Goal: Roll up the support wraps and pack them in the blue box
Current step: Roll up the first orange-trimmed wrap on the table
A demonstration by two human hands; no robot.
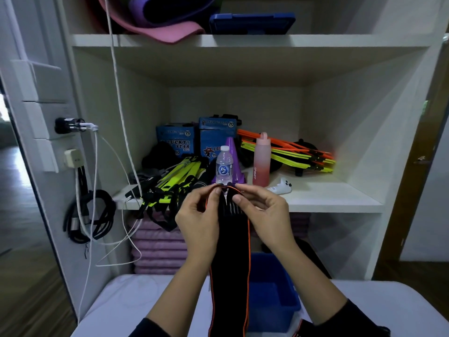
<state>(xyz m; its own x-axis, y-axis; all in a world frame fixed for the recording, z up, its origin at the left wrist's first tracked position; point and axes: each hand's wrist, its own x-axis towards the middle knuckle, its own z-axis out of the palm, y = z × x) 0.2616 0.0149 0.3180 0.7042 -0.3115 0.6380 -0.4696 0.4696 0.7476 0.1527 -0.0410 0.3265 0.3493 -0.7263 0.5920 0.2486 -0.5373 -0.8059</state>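
A long black support wrap (230, 263) with orange edges hangs straight down in front of me. My left hand (198, 215) pinches its top left corner and my right hand (261, 210) pinches its top right corner, thumbs on the front face. Below and behind the wrap, a blue box (272, 293) sits open on the white table (136, 302), partly hidden by the strip. More black and orange fabric (297, 328) lies at the bottom edge by my right sleeve.
A white shelf (328, 198) faces me, holding a water bottle (224, 165), a purple cone (234, 154), a pink bottle (262, 161), blue cartons (177, 139), neon straps (175, 176) and orange-yellow poles (291, 152). Cables (90, 215) hang at the left. Folded purple towels (158, 246) lie below.
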